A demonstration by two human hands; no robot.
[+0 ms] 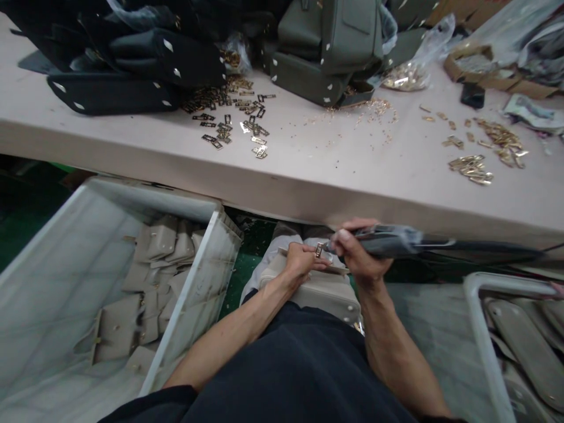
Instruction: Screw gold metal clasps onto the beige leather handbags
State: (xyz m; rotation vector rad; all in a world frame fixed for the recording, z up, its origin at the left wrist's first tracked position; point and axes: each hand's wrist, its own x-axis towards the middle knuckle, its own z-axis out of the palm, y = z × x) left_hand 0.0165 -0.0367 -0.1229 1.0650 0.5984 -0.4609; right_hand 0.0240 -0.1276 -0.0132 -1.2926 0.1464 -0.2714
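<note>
A beige bag piece (324,291) rests on my lap below the table's front edge. My left hand (304,261) is closed in a pinch on a small gold metal buckle (318,249) held against the top of that piece. My right hand (359,252) is wrapped round a dark electric screwdriver (409,242) that lies sideways, its tip at the buckle and its cable end running off to the right.
A pinkish worktable (308,170) carries loose gold buckles (233,120), small screws (374,111), more gold fittings (480,158), black bags (132,70) and olive bags (326,53). A white mesh bin (185,311) of beige pieces stands at left; another bin (484,329) at right.
</note>
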